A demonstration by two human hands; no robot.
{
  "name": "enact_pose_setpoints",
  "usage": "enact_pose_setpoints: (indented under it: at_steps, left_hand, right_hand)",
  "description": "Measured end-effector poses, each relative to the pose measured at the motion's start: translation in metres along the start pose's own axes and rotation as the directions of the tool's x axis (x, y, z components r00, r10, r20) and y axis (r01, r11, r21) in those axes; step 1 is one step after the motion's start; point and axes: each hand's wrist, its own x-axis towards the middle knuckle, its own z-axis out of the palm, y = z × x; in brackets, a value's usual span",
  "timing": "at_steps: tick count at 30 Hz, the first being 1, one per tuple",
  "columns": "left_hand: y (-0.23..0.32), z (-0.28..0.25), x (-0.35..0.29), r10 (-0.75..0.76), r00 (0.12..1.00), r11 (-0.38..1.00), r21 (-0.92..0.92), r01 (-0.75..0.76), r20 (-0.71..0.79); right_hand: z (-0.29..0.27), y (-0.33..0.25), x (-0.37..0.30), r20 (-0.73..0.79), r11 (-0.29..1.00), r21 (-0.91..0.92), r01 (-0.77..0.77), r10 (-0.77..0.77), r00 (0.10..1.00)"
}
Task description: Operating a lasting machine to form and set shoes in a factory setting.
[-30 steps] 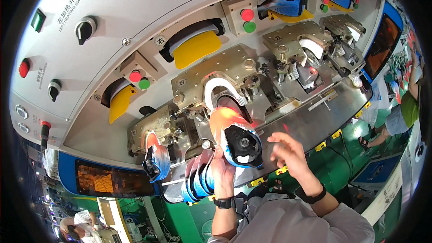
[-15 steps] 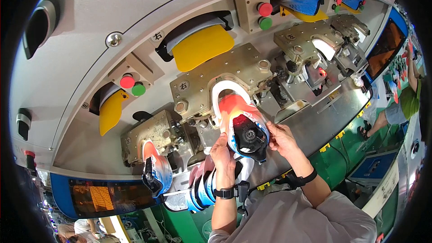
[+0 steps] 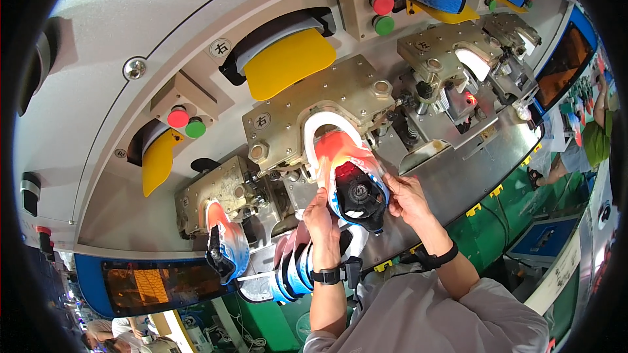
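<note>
A shoe upper (image 3: pixel 339 147), orange-red at the toe and blue and white toward the heel, is in front of me with its black lining showing. Its toe end lies inside the white U-shaped pad (image 3: pixel 313 136) of a metal clamp head (image 3: pixel 281 132). My left hand (image 3: pixel 318 219) is closed on the upper's left edge, thumb along the side. From the right, my right hand (image 3: pixel 407 200) pinches the opposite edge. A red light falls on the tongue area. The fingers beneath the upper are partly hidden.
Another shoe upper (image 3: pixel 229 248) sits in the left clamp station. Several stacked uppers (image 3: pixel 297 268) lie on the ledge beside my left wrist. Red and green buttons (image 3: pixel 178 116), yellow flaps (image 3: pixel 291 65) and more clamp stations (image 3: pixel 445 52) line the machine. A metal shelf edge (image 3: pixel 451 186) runs rightward.
The whole view has shifted slightly. The upper is drawn a little differently against the pad, its heel end tipped slightly up, with both hands still holding its sides.
</note>
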Motion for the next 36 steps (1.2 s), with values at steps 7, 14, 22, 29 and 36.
enact_pose_setpoints:
  at_steps: [7,14,22,29,36]
  left_hand:
    - [-0.003,-0.003,0.003,0.014,1.0,1.0,-0.022,-0.014,-0.006]
    - [-0.004,-0.006,0.006,0.006,1.0,1.0,-0.01,-0.006,-0.009]
    - [-0.003,-0.011,0.011,-0.053,0.998,0.998,0.021,0.052,0.032]
    - [-0.005,-0.01,0.012,-0.047,0.997,0.998,0.036,0.045,0.057]
    - [-0.009,-0.023,0.024,-0.131,0.984,0.991,0.011,0.131,0.116]
  right_hand:
    - [0.003,-0.002,0.0,-0.02,1.0,-0.027,0.002,-0.003,1.0]
    - [0.003,0.0,0.001,-0.036,0.999,-0.045,0.007,-0.009,0.999]
    - [0.002,0.005,0.002,-0.047,0.999,-0.023,0.035,-0.036,0.998]
    - [-0.002,0.011,0.003,-0.05,0.999,-0.024,0.044,-0.045,0.998]
    - [-0.005,0.018,0.005,-0.021,0.998,0.027,0.064,-0.063,0.998]
